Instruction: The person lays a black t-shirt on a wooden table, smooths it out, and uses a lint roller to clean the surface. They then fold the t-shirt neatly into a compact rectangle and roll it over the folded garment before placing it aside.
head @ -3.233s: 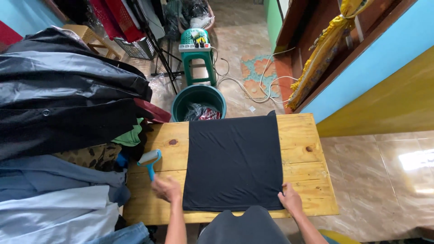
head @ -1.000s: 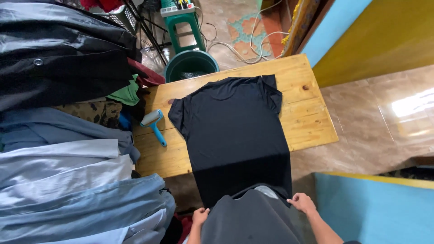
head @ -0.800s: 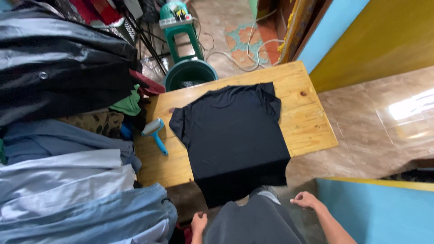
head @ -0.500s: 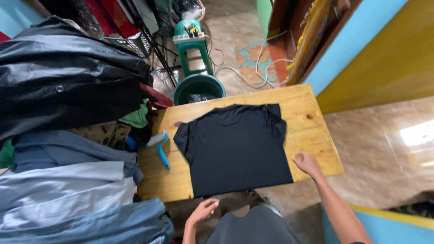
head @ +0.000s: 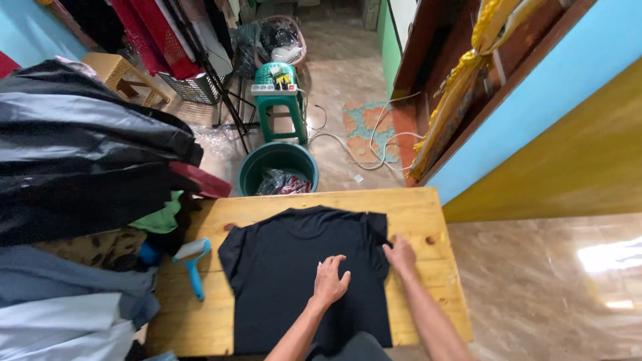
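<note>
1. On the wooden table (head: pixel 428 220), one black T-shirt (head: pixel 294 267) is seen lying flat, its collar toward the far edge and its hem at the near edge.
2. Two hands are counted. The left hand (head: pixel 331 281) is laid open on the middle of the shirt, fingers spread and palm down, gripping nothing.
3. The right hand (head: pixel 400 254) is placed at the shirt's right sleeve, where the sleeve's edge is touched or pinched by the fingertips; whether the cloth is actually gripped cannot be told.
4. One lint roller (head: pixel 192 262) with a blue handle is seen on the table, just beside the shirt on the left and apart from both hands.
5. One heap of folded garments (head: pixel 80 200), black, grey and pale blue, is stacked along the table's left side.
6. The table is made of pale planks with dark knots, and it is set on a glossy tiled floor (head: pixel 555 281).
7. A blue and yellow wall (head: pixel 568 113) is seen to the right, with a yellow curtain (head: pixel 461 87) tied up beside it.
8. One green bucket (head: pixel 254 174) is stood just beyond the table's far edge, and crumpled plastic bags and dark cloth are held in it.
9. One green stool (head: pixel 281 110) is placed behind the bucket, with small items on its top too small to tell.
10. One white cable (head: pixel 374 144) is looped across the floor near a patterned mat (head: pixel 361 120).
</note>
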